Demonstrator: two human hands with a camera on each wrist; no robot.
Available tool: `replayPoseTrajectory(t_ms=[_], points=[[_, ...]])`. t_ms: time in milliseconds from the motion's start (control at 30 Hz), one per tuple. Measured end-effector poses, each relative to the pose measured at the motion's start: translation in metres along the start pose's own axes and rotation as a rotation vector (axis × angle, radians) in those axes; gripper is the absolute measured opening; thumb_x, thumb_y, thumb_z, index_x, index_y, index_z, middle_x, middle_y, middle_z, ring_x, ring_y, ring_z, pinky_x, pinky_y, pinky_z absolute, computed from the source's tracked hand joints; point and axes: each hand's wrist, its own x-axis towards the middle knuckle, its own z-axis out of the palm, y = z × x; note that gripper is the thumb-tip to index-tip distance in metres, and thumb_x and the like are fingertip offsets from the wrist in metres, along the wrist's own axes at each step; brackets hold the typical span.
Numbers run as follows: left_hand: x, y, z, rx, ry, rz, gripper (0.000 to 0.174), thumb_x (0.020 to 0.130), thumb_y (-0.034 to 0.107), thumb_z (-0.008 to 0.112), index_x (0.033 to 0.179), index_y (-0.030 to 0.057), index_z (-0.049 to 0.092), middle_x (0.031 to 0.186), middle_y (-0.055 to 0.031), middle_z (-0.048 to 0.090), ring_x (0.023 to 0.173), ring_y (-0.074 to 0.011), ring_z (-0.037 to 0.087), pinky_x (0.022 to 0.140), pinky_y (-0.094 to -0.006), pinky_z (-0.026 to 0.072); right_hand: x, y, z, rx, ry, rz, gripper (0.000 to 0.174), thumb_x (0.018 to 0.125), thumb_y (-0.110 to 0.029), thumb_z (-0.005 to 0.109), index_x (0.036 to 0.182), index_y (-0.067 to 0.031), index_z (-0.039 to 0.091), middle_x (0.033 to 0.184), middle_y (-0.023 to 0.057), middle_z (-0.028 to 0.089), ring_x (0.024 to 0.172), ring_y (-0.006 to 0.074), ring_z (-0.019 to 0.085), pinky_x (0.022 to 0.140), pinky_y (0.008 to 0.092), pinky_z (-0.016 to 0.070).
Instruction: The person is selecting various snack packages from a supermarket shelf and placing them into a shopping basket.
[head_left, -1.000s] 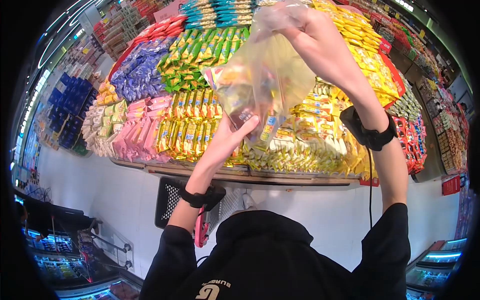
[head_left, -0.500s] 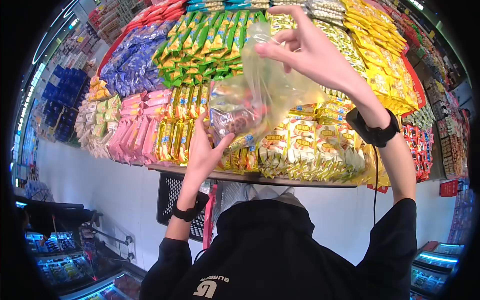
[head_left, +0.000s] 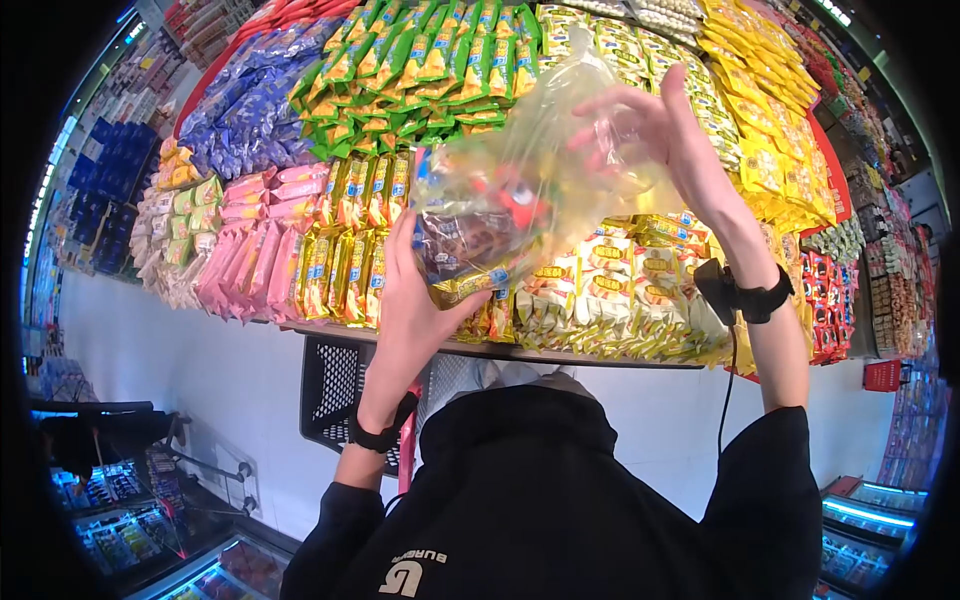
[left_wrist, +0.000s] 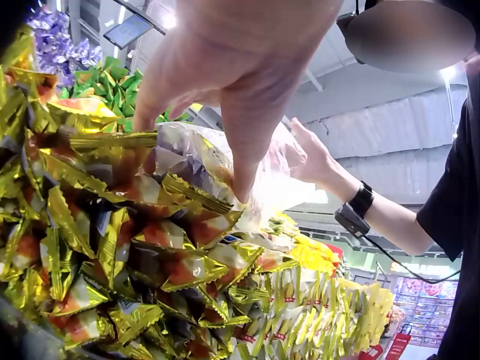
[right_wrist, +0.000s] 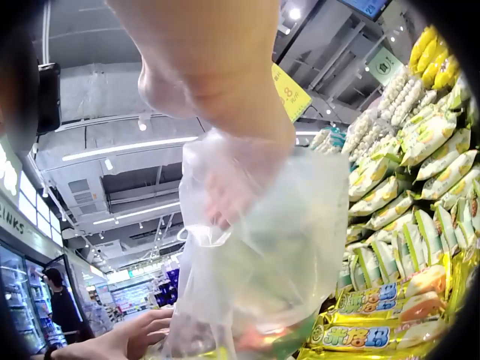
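Observation:
A clear plastic bag filled with wrapped snacks hangs over the display, its lower part lying close over the gold packets. My left hand holds the filled bottom from the left, thumb on the near side and fingers along the far side. In the left wrist view, the thumb and fingers straddle the bag. My right hand is at the bag's upper right, fingers spread and thumb up. Its fingers show blurred through the film in the right wrist view, where the bag drapes below the wrist.
Gold packets, pink packets, green packets and white-yellow packets are piled on the sloping display. A wooden edge borders it in front. A black basket with a pink handle stands below on the left.
My right hand gripped the bag's raised top, then came down and loosened; its fingers now spread behind the film. My left hand has stayed at the bag's bottom while the bag sank lower.

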Motion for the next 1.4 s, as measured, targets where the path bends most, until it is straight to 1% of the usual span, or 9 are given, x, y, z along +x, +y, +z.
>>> replayPoseTrajectory(t_ms=[33, 167, 333, 600, 733, 767, 933, 1100, 1400], points=[[0.002, 0.002, 0.0, 0.012, -0.006, -0.003, 0.11, 0.063, 0.024, 0.092, 0.146, -0.0045, 0.026, 0.145, -0.025, 0.036, 0.136, -0.0379, 0.038, 0.113, -0.0422, 0.0343, -0.004, 0.001, 0.003, -0.063, 0.008, -0.099, 0.048, 0.103, -0.046, 0.044, 0.109, -0.0035, 0.067, 0.091, 0.0083, 0.072, 0.076, 0.0143, 0.066, 0.07, 0.0304, 0.0522], [0.012, 0.004, 0.008, 0.02, 0.036, 0.014, 0.111, 0.062, 0.022, 0.092, 0.146, -0.006, 0.025, 0.141, -0.0245, 0.039, 0.129, -0.038, 0.044, 0.108, -0.0435, 0.039, 0.008, -0.027, 0.019, -0.457, -0.007, 0.041, 0.028, 0.1, -0.027, 0.055, 0.096, -0.0046, 0.071, 0.072, 0.0039, 0.069, 0.057, 0.0103, 0.059, 0.058, 0.0275, 0.0501], [0.018, 0.009, 0.006, 0.022, 0.111, 0.042, 0.097, 0.065, 0.019, 0.09, 0.141, -0.0047, 0.035, 0.134, -0.021, 0.045, 0.123, -0.0335, 0.049, 0.103, -0.0414, 0.0428, 0.02, -0.081, 0.023, -0.48, 0.06, -0.314, 0.03, 0.102, -0.028, 0.05, 0.105, -0.0037, 0.068, 0.083, 0.005, 0.067, 0.073, 0.0102, 0.062, 0.066, 0.0272, 0.0482], [0.014, 0.039, 0.023, -0.057, 0.032, 0.093, 0.094, 0.066, 0.023, 0.09, 0.141, 0.0024, 0.037, 0.14, -0.0159, 0.038, 0.123, -0.0296, 0.049, 0.09, -0.0378, 0.0507, -0.007, -0.081, 0.009, -0.408, 0.176, -0.34, 0.031, 0.103, -0.031, 0.052, 0.104, -0.0049, 0.069, 0.062, -0.0042, 0.054, 0.045, 0.0019, 0.041, 0.043, 0.0179, 0.0304], [0.011, 0.038, 0.044, -0.008, -0.044, 0.092, 0.099, 0.066, 0.025, 0.09, 0.143, 0.0031, 0.033, 0.14, -0.0202, 0.036, 0.126, -0.0379, 0.047, 0.096, -0.0436, 0.0495, -0.019, -0.051, -0.026, -0.337, -0.032, -0.343, 0.054, 0.106, -0.041, 0.036, 0.106, 0.0024, 0.068, 0.079, 0.007, 0.065, 0.069, 0.0115, 0.057, 0.064, 0.0265, 0.0449], [0.009, 0.036, 0.047, -0.027, -0.089, 0.048, 0.1, 0.065, 0.024, 0.09, 0.144, 0.0029, 0.032, 0.14, -0.0225, 0.035, 0.126, -0.0413, 0.046, 0.1, -0.0465, 0.0472, -0.024, -0.052, -0.028, -0.068, -0.126, -0.156, 0.073, 0.104, -0.05, 0.023, 0.107, 0.009, 0.066, 0.096, 0.0145, 0.068, 0.092, 0.0215, 0.06, 0.084, 0.0357, 0.047], [0.006, 0.031, 0.048, 0.057, -0.091, 0.09, 0.102, 0.065, 0.024, 0.09, 0.145, 0.0024, 0.031, 0.143, -0.0239, 0.033, 0.128, -0.0417, 0.045, 0.102, -0.0464, 0.0461, -0.038, -0.013, -0.045, 0.166, -0.205, 0.059, 0.053, 0.1, -0.034, 0.033, 0.114, 0.0051, 0.067, 0.105, 0.0191, 0.07, 0.107, 0.0271, 0.063, 0.096, 0.0389, 0.0451], [0.007, 0.038, 0.049, 0.088, -0.097, 0.121, 0.103, 0.065, 0.022, 0.09, 0.146, 0.0025, 0.03, 0.146, -0.0245, 0.03, 0.13, -0.0419, 0.043, 0.105, -0.046, 0.0436, -0.013, 0.036, -0.025, -0.585, -0.462, -0.143, 0.03, 0.089, -0.021, 0.062, 0.109, 0.0005, 0.068, 0.099, 0.0106, 0.072, 0.088, 0.0229, 0.065, 0.08, 0.0344, 0.0516], [0.006, 0.039, 0.049, 0.093, -0.112, 0.07, 0.103, 0.064, 0.018, 0.089, 0.147, 0.003, 0.03, 0.149, -0.0239, 0.029, 0.134, -0.0425, 0.038, 0.107, -0.0466, 0.0407, 0.007, 0.076, 0.026, -0.596, -0.72, -0.403, 0.032, 0.083, -0.021, 0.072, 0.113, -0.011, 0.065, 0.095, 0.0071, 0.067, 0.084, 0.0211, 0.061, 0.074, 0.0322, 0.0503]])
